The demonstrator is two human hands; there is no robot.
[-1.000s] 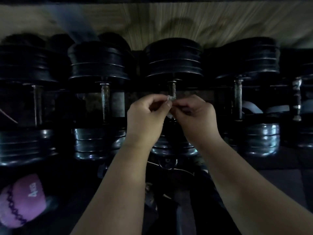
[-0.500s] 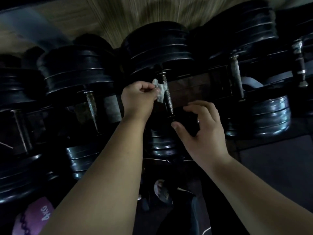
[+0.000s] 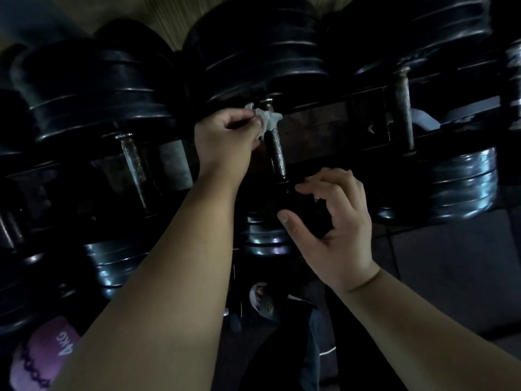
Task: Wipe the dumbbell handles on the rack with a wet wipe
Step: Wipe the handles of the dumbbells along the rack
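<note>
Wipe (image 3: 267, 119) is now pinched by the left hand (image 3: 225, 134) alone and pressed onto the top end of the middle dumbbell handle (image 3: 277, 153); a second ago it was held by both hands. Right hand (image 3: 332, 221) is spread loose, nothing held, just below the handle's lower end. Shaft under the wipe is left bare; neighbouring handles (image 3: 134, 162) are set well apart.

A dark rack (image 3: 332, 131) carries black dumbbells lying side by side across its rails: the left dumbbell (image 3: 134, 165), the middle dumbbell (image 3: 277, 156) and the right dumbbell (image 3: 403, 108).
</note>
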